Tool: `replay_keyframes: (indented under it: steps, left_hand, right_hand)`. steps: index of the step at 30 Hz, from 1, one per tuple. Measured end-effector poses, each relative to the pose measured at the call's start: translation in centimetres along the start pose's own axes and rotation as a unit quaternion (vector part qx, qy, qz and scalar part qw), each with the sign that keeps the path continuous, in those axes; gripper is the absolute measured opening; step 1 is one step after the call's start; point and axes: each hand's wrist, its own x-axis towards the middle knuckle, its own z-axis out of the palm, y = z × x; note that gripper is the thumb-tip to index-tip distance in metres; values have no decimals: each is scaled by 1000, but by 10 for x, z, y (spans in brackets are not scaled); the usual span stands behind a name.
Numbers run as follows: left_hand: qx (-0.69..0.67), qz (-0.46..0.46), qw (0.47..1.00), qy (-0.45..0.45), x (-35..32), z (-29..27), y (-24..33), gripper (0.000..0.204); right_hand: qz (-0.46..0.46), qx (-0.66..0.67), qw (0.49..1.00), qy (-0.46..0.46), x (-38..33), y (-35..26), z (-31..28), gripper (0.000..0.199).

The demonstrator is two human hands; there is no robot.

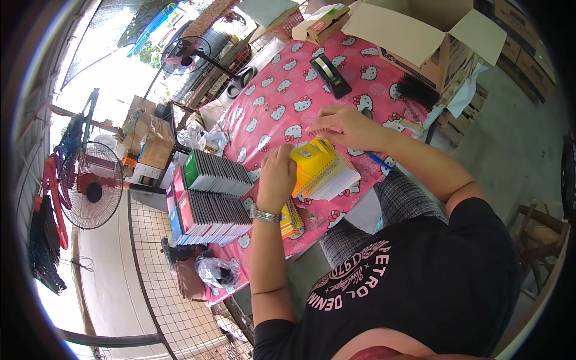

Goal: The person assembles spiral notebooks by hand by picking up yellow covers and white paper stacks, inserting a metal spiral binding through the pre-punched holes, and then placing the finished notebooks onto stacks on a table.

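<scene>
A thick stack of yellow spiral-bound notebooks (pixel 311 167) lies at the table's near edge, in front of my body, with its white page edges toward me. My left hand (pixel 278 175) is closed against the stack's left side, gripping its edge. Over the far right corner of the stack bends my right hand (pixel 347 127), its fingers drawn together; what they pinch, if anything, is too small to tell. Beside my left wrist, partly hidden by it, sits a second bundle of yellow and orange spiral notebooks (pixel 292 221).
Dark-bound notebooks stand in packed rows (pixel 213 213) on the left of the pink patterned table (pixel 252 129). A black tape dispenser (pixel 331 77) is at the far side. An open carton (pixel 414 57) and a black brush (pixel 418 91) are far right. A blue pen (pixel 379 161) lies near my right forearm.
</scene>
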Motion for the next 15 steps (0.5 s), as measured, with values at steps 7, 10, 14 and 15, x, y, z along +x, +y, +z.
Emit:
replay_keyframes:
  steps: [7, 10, 14, 15]
  left_hand:
    - [81, 2, 995, 64, 4, 18, 8, 20]
    - [55, -13, 998, 35, 5, 13, 10, 19]
    - [60, 5, 996, 60, 5, 18, 16, 19]
    - [66, 14, 995, 73, 7, 21, 20, 19]
  right_hand:
    - [45, 16, 999, -22, 2, -5, 8, 23]
    - [80, 42, 989, -117, 8, -9, -6, 26]
    - [240, 166, 941, -172, 15, -20, -15, 29]
    - [170, 122, 968, -138, 12, -16, -11, 28]
